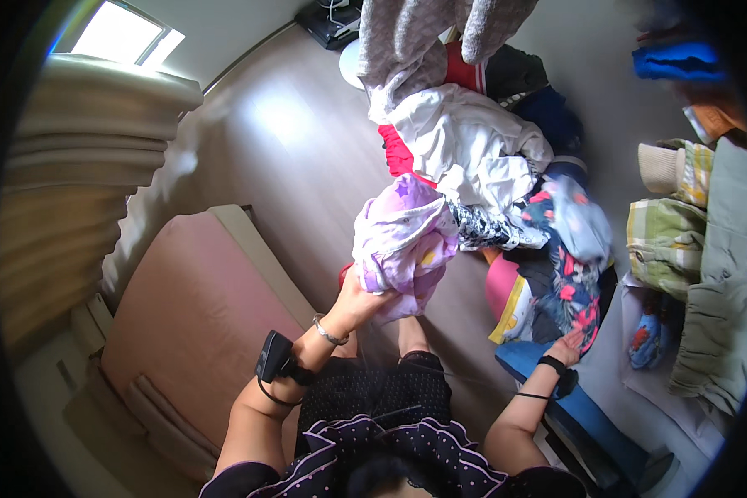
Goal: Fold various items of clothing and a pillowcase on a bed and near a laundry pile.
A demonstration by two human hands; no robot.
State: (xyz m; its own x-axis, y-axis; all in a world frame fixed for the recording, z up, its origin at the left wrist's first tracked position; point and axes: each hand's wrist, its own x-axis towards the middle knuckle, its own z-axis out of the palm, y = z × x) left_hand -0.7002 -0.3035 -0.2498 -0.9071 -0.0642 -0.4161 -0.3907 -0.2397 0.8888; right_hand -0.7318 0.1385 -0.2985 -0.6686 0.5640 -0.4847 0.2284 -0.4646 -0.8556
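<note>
My left hand (363, 299) is closed round a bunched lilac garment (407, 241) with a white trim and small printed shapes, lifted in front of me. On the right, my right hand (566, 347) grips the lower edge of a dark floral garment (568, 278) with pink and red flowers; its fingertips are partly lost against the cloth. A pale blue-grey cloth (579, 220), smeared by motion, lies against the floral garment's upper part. Between my hands is a black-and-white printed cloth (494, 226), with a pink, white and yellow piece (510, 303) below it.
A heap with a large white garment (473, 137) and red cloth (400, 153) lies ahead; grey knit fabric (402, 50) hangs above it. Folded clothes, including a green checked one (666, 236), line the right. A pink-covered bed (199, 290) and a beige curtain (91, 149) are left.
</note>
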